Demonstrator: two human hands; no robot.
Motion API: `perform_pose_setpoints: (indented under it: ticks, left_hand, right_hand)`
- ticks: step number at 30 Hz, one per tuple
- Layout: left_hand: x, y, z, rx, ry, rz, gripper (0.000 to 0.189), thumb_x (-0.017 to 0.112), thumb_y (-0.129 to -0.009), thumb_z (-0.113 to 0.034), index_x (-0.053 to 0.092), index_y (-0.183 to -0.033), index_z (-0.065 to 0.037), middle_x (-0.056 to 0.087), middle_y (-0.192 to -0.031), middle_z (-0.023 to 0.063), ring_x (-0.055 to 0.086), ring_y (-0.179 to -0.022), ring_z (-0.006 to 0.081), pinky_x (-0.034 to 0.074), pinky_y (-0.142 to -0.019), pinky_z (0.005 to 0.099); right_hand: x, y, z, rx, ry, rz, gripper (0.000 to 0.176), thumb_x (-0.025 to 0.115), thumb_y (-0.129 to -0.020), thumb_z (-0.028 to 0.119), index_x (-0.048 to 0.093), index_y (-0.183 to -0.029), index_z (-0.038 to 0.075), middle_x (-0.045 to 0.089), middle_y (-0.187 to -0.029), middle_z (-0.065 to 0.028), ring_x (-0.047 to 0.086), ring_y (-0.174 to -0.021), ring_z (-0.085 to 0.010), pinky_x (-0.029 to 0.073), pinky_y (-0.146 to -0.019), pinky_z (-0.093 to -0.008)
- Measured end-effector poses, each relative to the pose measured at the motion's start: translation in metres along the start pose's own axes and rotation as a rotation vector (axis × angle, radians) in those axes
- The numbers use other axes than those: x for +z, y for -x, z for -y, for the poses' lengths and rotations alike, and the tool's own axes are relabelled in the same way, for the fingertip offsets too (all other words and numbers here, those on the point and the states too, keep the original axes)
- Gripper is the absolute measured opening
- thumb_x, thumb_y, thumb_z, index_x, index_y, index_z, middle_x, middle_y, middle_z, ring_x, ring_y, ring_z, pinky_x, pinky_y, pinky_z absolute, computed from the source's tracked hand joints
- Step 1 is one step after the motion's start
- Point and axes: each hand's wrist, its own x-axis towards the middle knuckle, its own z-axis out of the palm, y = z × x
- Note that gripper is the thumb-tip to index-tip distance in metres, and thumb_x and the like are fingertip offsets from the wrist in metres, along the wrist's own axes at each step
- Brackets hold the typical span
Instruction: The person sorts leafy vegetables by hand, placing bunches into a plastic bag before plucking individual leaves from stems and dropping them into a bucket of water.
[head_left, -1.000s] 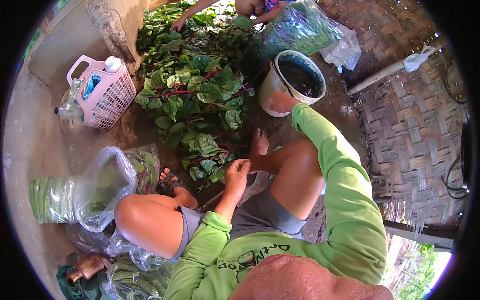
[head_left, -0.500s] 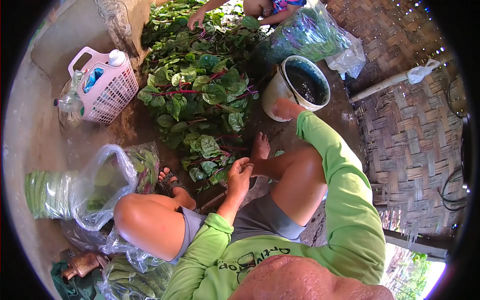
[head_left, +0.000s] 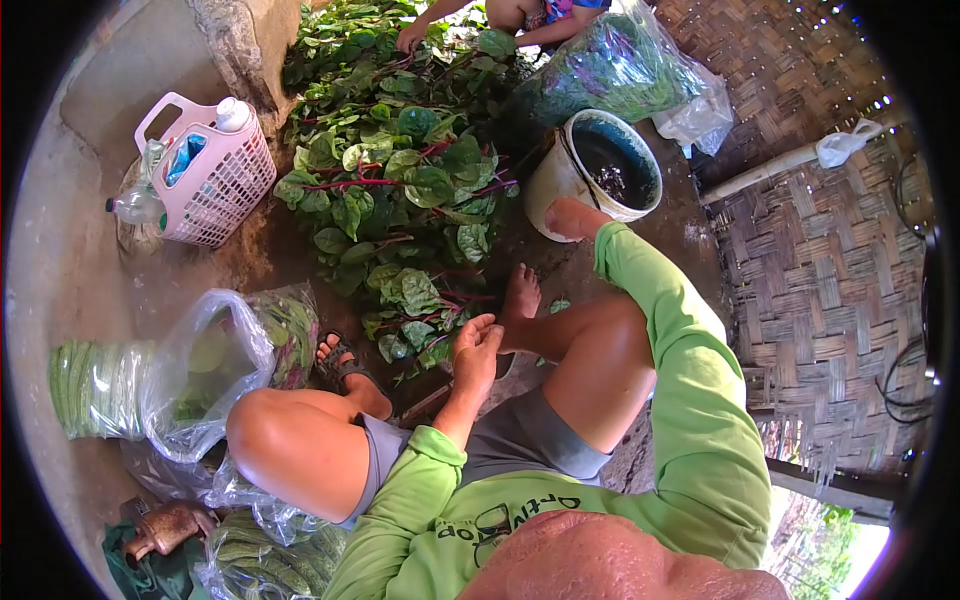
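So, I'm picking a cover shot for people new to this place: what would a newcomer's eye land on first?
Probably the big heap of leafy greens with red stems, spread over the floor ahead of the seated person. Next, the bright green sleeve on the right, its right hand against the side of a whitish bucket, and the pink basket over on the left.

Across the far leaves (head_left: 385, 80), the other person's reaching hand (head_left: 410, 38) has moved to the right, in from the pile's left edge. Nearer to us, our left hand (head_left: 476, 348) has slightly changed its finger pose.
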Motion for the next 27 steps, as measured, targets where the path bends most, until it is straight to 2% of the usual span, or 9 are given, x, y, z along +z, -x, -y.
perform_pose_setpoints:
  ticks: [4, 7, 10, 16, 19, 21, 23, 26, 27]
  left_hand:
    - [-0.001, -0.002, 0.004, 0.013, 0.027, -0.001, 0.028, 0.064, -0.092, -0.009, 0.058, -0.117, 0.003, 0.067, -0.101, 0.0081, 0.063, -0.090, 0.0120, 0.051, -0.081, 0.0249]
    - [-0.002, -0.002, 0.002, -0.056, 0.117, 0.032, 0.021, 0.060, -0.095, -0.006, 0.057, -0.114, 0.002, 0.068, -0.101, 0.0090, 0.064, -0.092, 0.0132, 0.050, -0.085, 0.0261]
    - [0.000, -0.001, 0.001, -0.040, 0.176, 0.019, 0.014, 0.059, -0.096, -0.008, 0.058, -0.108, -0.001, 0.069, -0.095, 0.0076, 0.063, -0.086, 0.0120, 0.050, -0.081, 0.0254]
    - [-0.005, 0.001, -0.004, -0.120, 0.174, -0.053, 0.015, 0.059, -0.099, -0.020, 0.061, -0.104, -0.005, 0.069, -0.091, 0.0032, 0.061, -0.080, 0.0082, 0.046, -0.072, 0.0221]
    - [-0.010, 0.000, -0.007, -0.188, 0.132, -0.065, 0.018, 0.058, -0.100, -0.026, 0.062, -0.105, -0.009, 0.069, -0.094, -0.0011, 0.061, -0.081, 0.0066, 0.044, -0.069, 0.0220]
    - [-0.013, -0.003, -0.005, -0.214, 0.092, -0.069, 0.018, 0.059, -0.099, -0.026, 0.062, -0.106, -0.010, 0.068, -0.094, -0.0012, 0.060, -0.082, 0.0064, 0.044, -0.071, 0.0225]
    - [-0.014, -0.006, -0.005, -0.243, 0.054, -0.076, 0.017, 0.060, -0.099, -0.025, 0.062, -0.107, -0.010, 0.068, -0.094, -0.0011, 0.060, -0.082, 0.0065, 0.044, -0.072, 0.0226]
    - [-0.013, -0.009, -0.006, -0.298, 0.032, -0.066, 0.017, 0.060, -0.098, -0.025, 0.063, -0.108, -0.010, 0.068, -0.096, -0.0010, 0.060, -0.084, 0.0066, 0.045, -0.072, 0.0226]
    - [-0.013, -0.011, -0.007, -0.310, 0.029, -0.059, 0.017, 0.060, -0.098, -0.023, 0.062, -0.108, -0.009, 0.067, -0.098, 0.0004, 0.060, -0.085, 0.0070, 0.045, -0.071, 0.0220]
  right_hand:
    - [0.008, -0.003, -0.009, 0.001, -0.141, -0.082, 0.024, 0.055, -0.082, 0.020, 0.072, -0.079, 0.003, 0.068, -0.081, -0.0226, 0.068, -0.078, -0.0401, 0.054, -0.073, -0.0480]
    - [0.010, -0.009, -0.020, 0.176, -0.337, -0.059, 0.023, 0.052, -0.084, 0.015, 0.071, -0.078, 0.003, 0.068, -0.076, -0.0184, 0.068, -0.065, -0.0310, 0.054, -0.061, -0.0434]
    - [-0.004, -0.009, -0.039, 0.059, -0.478, -0.133, 0.023, 0.050, -0.087, 0.011, 0.070, -0.079, 0.003, 0.067, -0.071, -0.0105, 0.064, -0.057, -0.0197, 0.052, -0.051, -0.0355]
    - [-0.071, 0.041, -0.082, 0.351, -1.109, -0.584, 0.014, 0.058, -0.087, 0.013, 0.069, -0.092, 0.005, 0.060, -0.067, -0.0023, 0.063, -0.060, -0.0148, 0.050, -0.049, -0.0297]
    - [-0.057, 0.040, -0.142, 0.613, -1.010, -0.602, 0.018, 0.060, -0.088, 0.016, 0.070, -0.099, 0.006, 0.062, -0.070, -0.0058, 0.067, -0.064, -0.0199, 0.053, -0.052, -0.0344]
    - [-0.033, 0.038, -0.184, 0.513, -0.522, -0.616, 0.024, 0.060, -0.089, 0.022, 0.070, -0.103, 0.006, 0.066, -0.077, -0.0092, 0.069, -0.067, -0.0254, 0.055, -0.056, -0.0386]
    - [-0.027, 0.036, -0.206, 0.729, -0.470, -0.398, 0.041, 0.061, -0.088, 0.040, 0.070, -0.110, 0.006, 0.071, -0.097, -0.0138, 0.071, -0.082, -0.0320, 0.057, -0.067, -0.0408]
    - [-0.018, 0.037, -0.211, 0.860, -0.522, -0.443, 0.050, 0.066, -0.085, 0.047, 0.068, -0.111, 0.004, 0.068, -0.103, -0.0135, 0.069, -0.084, -0.0279, 0.056, -0.061, -0.0387]
    - [-0.014, 0.033, -0.219, 0.851, -0.502, -0.457, 0.055, 0.067, -0.085, 0.049, 0.067, -0.113, 0.002, 0.068, -0.106, -0.0151, 0.069, -0.087, -0.0290, 0.056, -0.065, -0.0393]
